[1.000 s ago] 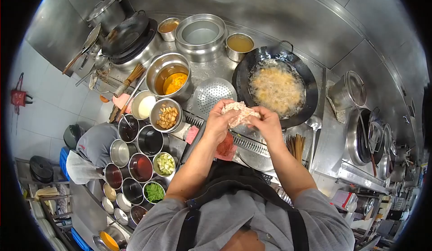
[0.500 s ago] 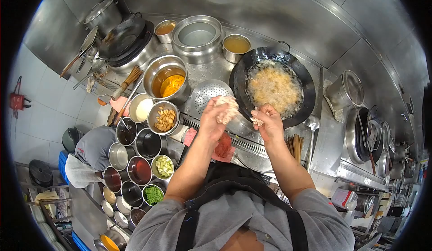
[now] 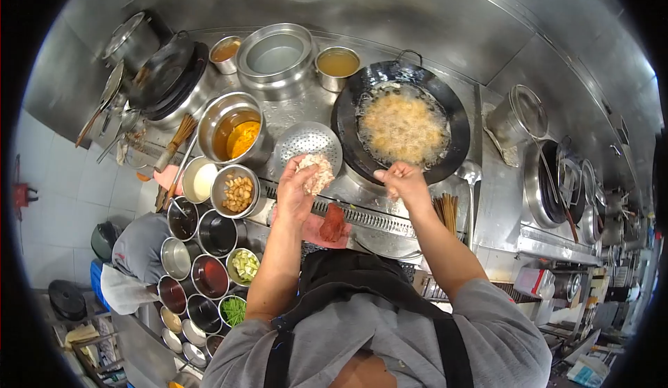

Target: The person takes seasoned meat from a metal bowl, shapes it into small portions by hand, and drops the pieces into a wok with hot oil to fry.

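A clump of pale, shredded raw meat (image 3: 318, 173) rests in my left hand (image 3: 296, 194), whose fingers are closed around it, above the stove edge near the perforated ladle (image 3: 308, 148). My right hand (image 3: 409, 189) is at the near rim of the black wok (image 3: 457, 125), its fingers curled together. Whatever those fingers hold, if anything, is hidden. Inside the wok, golden pieces (image 3: 403, 129) fry in foaming oil.
Several metal pots stand left, including one with orange liquid (image 3: 243, 139) and a bowl of peeled cloves (image 3: 238, 192). A red cloth (image 3: 332, 222) lies before me. A ladle (image 3: 470, 172) and a bamboo brush (image 3: 446, 210) lie right. A crouching person (image 3: 142, 249) is at left.
My right hand has drawn back slightly from the left hand, and the small meat piece in its fingers no longer shows. My left hand still holds its clump. The view has shifted slightly.
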A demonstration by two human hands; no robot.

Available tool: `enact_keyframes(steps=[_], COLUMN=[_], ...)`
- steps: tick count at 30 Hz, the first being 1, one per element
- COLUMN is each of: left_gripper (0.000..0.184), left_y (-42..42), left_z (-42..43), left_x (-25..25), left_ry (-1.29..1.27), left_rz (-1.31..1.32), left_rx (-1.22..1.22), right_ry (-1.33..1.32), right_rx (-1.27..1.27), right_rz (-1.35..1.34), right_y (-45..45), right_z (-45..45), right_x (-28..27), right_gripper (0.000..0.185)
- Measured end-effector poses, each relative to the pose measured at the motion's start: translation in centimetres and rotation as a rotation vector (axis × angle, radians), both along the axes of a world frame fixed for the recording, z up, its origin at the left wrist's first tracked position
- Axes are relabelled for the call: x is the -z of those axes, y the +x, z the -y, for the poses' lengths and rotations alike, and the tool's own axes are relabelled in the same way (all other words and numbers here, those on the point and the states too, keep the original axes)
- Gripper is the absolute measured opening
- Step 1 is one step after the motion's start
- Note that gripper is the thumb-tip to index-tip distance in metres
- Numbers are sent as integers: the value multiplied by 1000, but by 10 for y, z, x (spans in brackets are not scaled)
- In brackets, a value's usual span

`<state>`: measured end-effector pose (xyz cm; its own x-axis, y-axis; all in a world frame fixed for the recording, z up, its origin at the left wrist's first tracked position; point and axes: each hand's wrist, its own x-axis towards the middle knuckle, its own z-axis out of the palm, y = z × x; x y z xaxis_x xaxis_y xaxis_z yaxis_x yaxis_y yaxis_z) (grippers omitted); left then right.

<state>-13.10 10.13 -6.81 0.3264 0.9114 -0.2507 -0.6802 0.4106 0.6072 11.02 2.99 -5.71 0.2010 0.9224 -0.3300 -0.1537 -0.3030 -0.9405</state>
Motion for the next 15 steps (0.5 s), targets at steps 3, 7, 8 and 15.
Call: enact_keyframes(steps=[3,7,8,15], left_gripper=[26,30,31,32], left_y=[-1,5,7,18], left_z=[2,9,10,8], left_x=[9,3,2,-1], left_ry=[-22,-35,-30,-43], left_rz=[-116,-124,-134,-84], left_rx=[31,90,108,149], right_ry=[-42,32,-11,171], right_rx=[116,141,161,437], right_rz=[742,1056,1099,1019], right_y=[47,110,120,144], right_z=[-5,-10,-13,-12], right_x=[21,50,51,22], right_gripper=[33,26,21,24])
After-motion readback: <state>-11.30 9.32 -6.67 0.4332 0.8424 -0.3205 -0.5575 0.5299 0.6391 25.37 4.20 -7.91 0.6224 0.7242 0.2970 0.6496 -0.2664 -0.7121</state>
